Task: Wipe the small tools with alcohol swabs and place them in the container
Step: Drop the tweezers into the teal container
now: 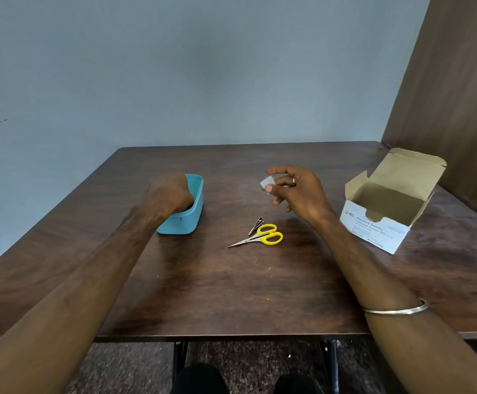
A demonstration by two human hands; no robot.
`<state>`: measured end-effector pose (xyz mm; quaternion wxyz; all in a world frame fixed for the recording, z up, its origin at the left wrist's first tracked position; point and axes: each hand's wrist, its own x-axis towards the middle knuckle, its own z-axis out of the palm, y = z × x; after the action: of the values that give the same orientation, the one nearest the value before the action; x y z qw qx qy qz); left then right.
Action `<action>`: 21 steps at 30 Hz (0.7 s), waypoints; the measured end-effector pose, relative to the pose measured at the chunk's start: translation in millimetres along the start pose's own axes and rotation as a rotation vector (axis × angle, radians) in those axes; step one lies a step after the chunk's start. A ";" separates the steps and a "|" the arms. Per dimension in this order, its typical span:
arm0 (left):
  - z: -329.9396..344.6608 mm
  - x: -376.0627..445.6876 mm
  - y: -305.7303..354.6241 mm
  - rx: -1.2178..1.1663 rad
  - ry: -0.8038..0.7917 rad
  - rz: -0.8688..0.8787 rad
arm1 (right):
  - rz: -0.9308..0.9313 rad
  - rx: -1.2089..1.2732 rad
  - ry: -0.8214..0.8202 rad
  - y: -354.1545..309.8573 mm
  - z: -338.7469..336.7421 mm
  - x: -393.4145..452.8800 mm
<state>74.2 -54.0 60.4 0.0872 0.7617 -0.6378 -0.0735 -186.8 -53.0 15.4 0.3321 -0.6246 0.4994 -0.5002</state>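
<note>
The left hand [172,194] dips into the blue tub [194,206] left of centre, apparently depositing a tool; its fingers are hidden. The right hand [297,191] pinches a swab [267,182], so the scissors [260,237] or clippers [256,225] at centre come next.

Wooden table [231,294] bears container [194,217], scissors [260,237], clippers [255,225], box [379,231]

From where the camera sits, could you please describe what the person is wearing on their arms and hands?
Both forearms are bare, with no sleeves in view. The right hand has a thin ring on one finger, and a slim silver bangle circles the right forearm. The left hand shows no jewellery or glove.
</note>
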 end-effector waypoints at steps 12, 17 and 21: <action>-0.9 2.2 -1.7 0.051 0.201 0.112 | -0.004 -0.037 0.002 -0.2 0.4 0.1; -3.6 -36.4 27.0 -0.002 0.573 0.370 | 0.004 -0.025 0.006 0.1 0.4 0.0; 7.8 -47.9 53.7 -0.025 0.291 0.426 | 0.028 0.006 0.024 0.4 1.8 0.1</action>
<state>12.6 -16.4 65.0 0.2008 0.6115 -0.7638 0.0490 -185.1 -53.4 14.6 0.3349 -0.6105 0.5108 -0.5042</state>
